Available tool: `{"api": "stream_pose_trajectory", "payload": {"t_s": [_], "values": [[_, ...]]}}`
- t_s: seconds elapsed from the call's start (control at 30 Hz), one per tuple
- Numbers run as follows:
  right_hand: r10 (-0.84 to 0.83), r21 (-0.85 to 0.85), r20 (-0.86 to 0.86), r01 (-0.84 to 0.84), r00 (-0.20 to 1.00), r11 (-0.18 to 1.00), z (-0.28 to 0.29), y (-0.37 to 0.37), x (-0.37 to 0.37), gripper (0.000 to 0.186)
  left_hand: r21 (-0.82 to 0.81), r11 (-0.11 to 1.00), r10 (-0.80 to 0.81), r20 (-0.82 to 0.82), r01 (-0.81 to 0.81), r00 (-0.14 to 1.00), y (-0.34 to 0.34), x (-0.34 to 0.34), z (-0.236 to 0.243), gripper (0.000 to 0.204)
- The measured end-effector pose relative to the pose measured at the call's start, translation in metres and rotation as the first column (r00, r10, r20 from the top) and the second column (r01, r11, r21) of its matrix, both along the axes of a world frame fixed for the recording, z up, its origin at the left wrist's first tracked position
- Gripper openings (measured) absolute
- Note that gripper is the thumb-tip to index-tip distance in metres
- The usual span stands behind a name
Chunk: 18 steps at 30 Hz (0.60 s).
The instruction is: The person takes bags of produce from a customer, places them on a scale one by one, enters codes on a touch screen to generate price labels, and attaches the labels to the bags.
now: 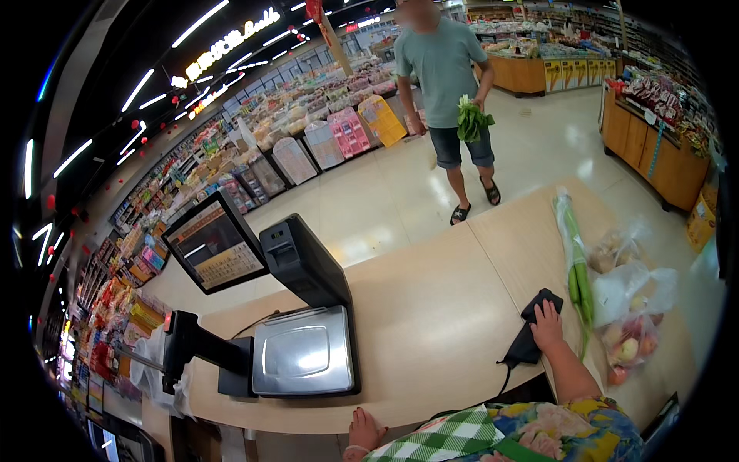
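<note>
Observed: one black pouch-like article (525, 345), exact kind not determinable. Lies on pale wood counter (431, 308), close to near edge, toward the right. Appears dark all over, elongated, soft-looking, with uneven outline. Set at a slant: far end to the right, near end to the left. Trails thin black cord (506, 379) from near end toward counter edge. Partly covered at far right portion by right hand (547, 326), fingers extended on top.
</note>
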State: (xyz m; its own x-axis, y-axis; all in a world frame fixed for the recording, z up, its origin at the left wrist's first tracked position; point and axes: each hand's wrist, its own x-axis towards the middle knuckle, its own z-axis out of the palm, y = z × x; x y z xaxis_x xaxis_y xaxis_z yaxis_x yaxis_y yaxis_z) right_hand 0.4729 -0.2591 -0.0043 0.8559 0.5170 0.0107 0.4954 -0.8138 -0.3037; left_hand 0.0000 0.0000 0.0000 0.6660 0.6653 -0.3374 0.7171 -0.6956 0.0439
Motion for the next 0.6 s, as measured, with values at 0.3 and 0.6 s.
{"api": "stream_pose_trajectory", "payload": {"t_s": [0.3, 0.6], "values": [[0.068, 0.104, 0.059, -0.074, 0.996, 0.992, 0.026, 0.019, -0.036, 0.059, 0.025, 1.000, -0.006, 0.055, 0.005, 0.998, -0.004, -0.003, 0.000, 0.085], [0.402, 0.525, 0.047, -0.365, 0.914, 0.769, 0.099, 0.107, -0.051, 0.050, 0.000, 1.000, 0.021, 0.088, -0.021, 0.996, 0.000, -0.004, -0.004, 0.086]]}}
